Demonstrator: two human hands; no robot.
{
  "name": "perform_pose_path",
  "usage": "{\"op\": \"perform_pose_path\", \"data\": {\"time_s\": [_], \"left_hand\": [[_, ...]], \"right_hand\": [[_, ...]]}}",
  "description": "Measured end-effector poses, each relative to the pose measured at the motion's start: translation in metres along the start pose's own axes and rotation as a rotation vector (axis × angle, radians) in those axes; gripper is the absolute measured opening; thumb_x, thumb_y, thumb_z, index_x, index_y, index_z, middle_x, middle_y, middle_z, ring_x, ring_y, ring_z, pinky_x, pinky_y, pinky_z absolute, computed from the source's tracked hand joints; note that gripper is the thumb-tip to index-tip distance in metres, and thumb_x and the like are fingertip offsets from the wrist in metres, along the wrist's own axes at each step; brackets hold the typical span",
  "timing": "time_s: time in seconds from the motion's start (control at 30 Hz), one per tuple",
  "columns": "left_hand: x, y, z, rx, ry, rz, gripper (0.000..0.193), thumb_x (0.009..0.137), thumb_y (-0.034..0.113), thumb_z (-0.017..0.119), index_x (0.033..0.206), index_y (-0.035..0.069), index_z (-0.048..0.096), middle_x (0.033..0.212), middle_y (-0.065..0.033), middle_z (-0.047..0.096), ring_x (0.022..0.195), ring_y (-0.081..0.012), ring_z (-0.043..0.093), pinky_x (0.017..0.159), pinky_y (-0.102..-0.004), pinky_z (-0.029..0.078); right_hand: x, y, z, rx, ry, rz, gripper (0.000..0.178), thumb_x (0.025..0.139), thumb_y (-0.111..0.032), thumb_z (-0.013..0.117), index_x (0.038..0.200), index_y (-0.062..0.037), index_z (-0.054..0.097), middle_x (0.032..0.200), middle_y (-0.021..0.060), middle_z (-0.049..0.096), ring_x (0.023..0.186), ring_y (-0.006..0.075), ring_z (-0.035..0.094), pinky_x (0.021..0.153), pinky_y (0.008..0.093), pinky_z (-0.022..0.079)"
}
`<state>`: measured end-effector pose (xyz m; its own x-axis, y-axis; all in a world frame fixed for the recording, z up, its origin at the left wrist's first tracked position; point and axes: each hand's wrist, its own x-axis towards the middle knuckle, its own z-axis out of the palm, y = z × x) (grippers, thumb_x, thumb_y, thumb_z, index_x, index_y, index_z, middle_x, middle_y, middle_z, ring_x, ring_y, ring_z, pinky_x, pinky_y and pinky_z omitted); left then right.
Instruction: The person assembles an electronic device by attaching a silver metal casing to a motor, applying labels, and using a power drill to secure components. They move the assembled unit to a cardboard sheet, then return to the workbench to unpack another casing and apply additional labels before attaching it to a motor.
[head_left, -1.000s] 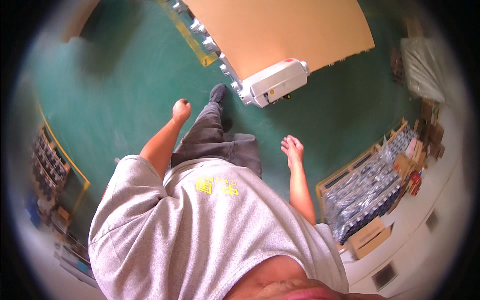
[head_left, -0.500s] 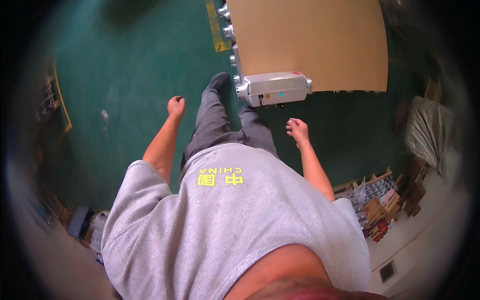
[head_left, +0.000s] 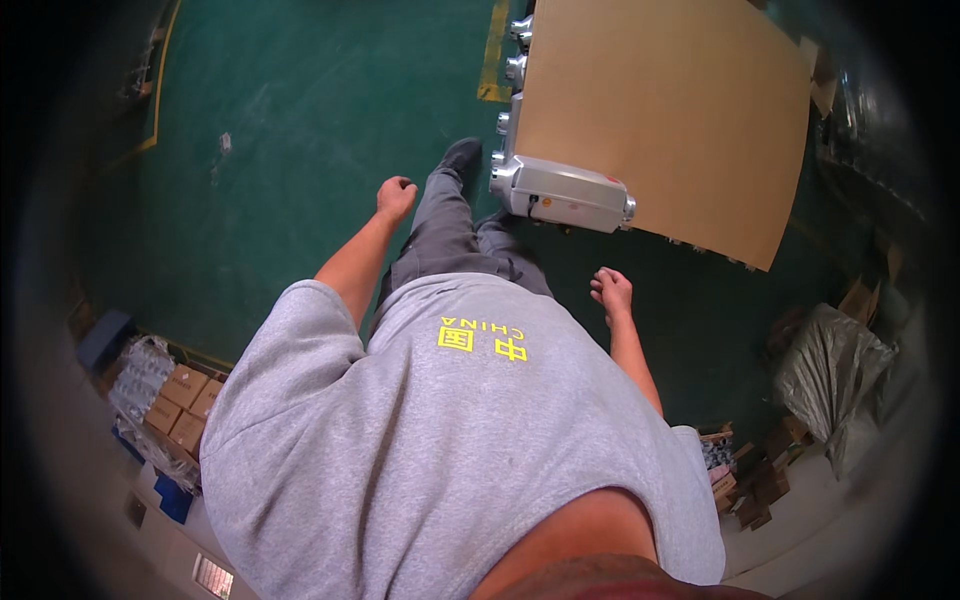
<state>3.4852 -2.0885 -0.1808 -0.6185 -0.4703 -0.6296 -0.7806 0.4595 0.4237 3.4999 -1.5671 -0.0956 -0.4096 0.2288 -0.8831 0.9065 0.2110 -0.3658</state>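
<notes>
My left hand (head_left: 397,197) hangs beside my left leg, its fingers curled in and nothing seen in them. Out to the right, my right hand (head_left: 612,292) is held over the floor, loosely bent with its fingers slightly apart and empty. Neither hand touches anything. Ahead, between the two hands, a silver-grey boxy unit (head_left: 570,194) with round metal ends lies at the near left corner of a large brown cardboard sheet (head_left: 660,110). More round metal ends (head_left: 515,68) stick out along the sheet's left edge.
Green floor (head_left: 290,150) with yellow lines (head_left: 493,60) lies around my feet. Cardboard boxes (head_left: 180,386) and wrapped goods stand behind me on the left. A plastic-covered pile (head_left: 830,370) stands to the right, with boxes (head_left: 765,490) near it.
My view has turned, so the sheet and silver-grey unit sit farther right and tilted. Both hands appear shifted right in the picture, still empty. More boxes show behind on the left.
</notes>
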Motion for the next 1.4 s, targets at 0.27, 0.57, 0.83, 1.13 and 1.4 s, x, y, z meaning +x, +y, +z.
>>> {"op": "perform_pose_path", "data": {"time_s": [0.27, 0.57, 0.83, 1.13, 1.4], "left_hand": [[0.006, -0.031, -0.056, 0.166, 0.075, 0.282, 0.032, 0.085, 0.029, 0.062, 0.1, 0.002, 0.071, 0.104, -0.0222, 0.07, 0.1, -0.0403, 0.067, 0.088, -0.0485, 0.054], [0.077, -0.05, -0.144, 0.179, -0.06, 0.189, 0.04, 0.079, 0.027, 0.064, 0.108, 0.001, 0.074, 0.106, -0.0217, 0.074, 0.104, -0.0354, 0.07, 0.094, -0.0424, 0.054], [0.194, -0.008, -0.25, 0.007, -0.146, 0.144, 0.035, 0.081, 0.023, 0.069, 0.107, 0.001, 0.075, 0.105, -0.0158, 0.076, 0.1, -0.0268, 0.072, 0.091, -0.0365, 0.056], [0.318, 0.164, -0.275, 0.027, -0.243, 0.485, 0.037, 0.084, 0.024, 0.068, 0.112, 0.001, 0.074, 0.107, -0.0161, 0.076, 0.1, -0.0267, 0.073, 0.091, -0.0367, 0.056], [0.39, 0.302, -0.309, 0.076, -0.339, 0.666, 0.036, 0.085, 0.022, 0.067, 0.111, -0.002, 0.072, 0.103, -0.0172, 0.076, 0.095, -0.0249, 0.073, 0.086, -0.0354, 0.057]], "right_hand": [[0.027, -0.011, 0.037, 0.203, -0.07, -0.142, 0.013, 0.095, -0.016, 0.065, 0.103, -0.0063, 0.068, 0.081, 0.0005, 0.062, 0.066, 0.0087, 0.06, 0.052, 0.0237, 0.049], [0.003, -0.03, 0.087, 0.189, 0.09, -0.038, 0.011, 0.09, -0.012, 0.064, 0.099, -0.0066, 0.07, 0.081, 0.0032, 0.065, 0.067, 0.0129, 0.063, 0.05, 0.0272, 0.051], [-0.032, -0.065, 0.172, -0.08, 0.212, 0.017, 0.018, 0.085, -0.018, 0.069, 0.09, -0.0014, 0.073, 0.08, 0.0084, 0.071, 0.072, 0.0191, 0.069, 0.061, 0.0365, 0.057], [0.021, -0.06, 0.232, -0.011, 0.205, 0.142, 0.021, 0.081, -0.018, 0.073, 0.092, -0.001, 0.078, 0.082, 0.0123, 0.076, 0.072, 0.0216, 0.074, 0.068, 0.037, 0.06], [0.09, -0.302, 0.261, -0.189, 0.17, -0.212, 0.021, 0.084, -0.021, 0.068, 0.075, -0.0016, 0.072, 0.062, 0.0114, 0.067, 0.049, 0.0222, 0.063, 0.045, 0.0385, 0.051]]}}
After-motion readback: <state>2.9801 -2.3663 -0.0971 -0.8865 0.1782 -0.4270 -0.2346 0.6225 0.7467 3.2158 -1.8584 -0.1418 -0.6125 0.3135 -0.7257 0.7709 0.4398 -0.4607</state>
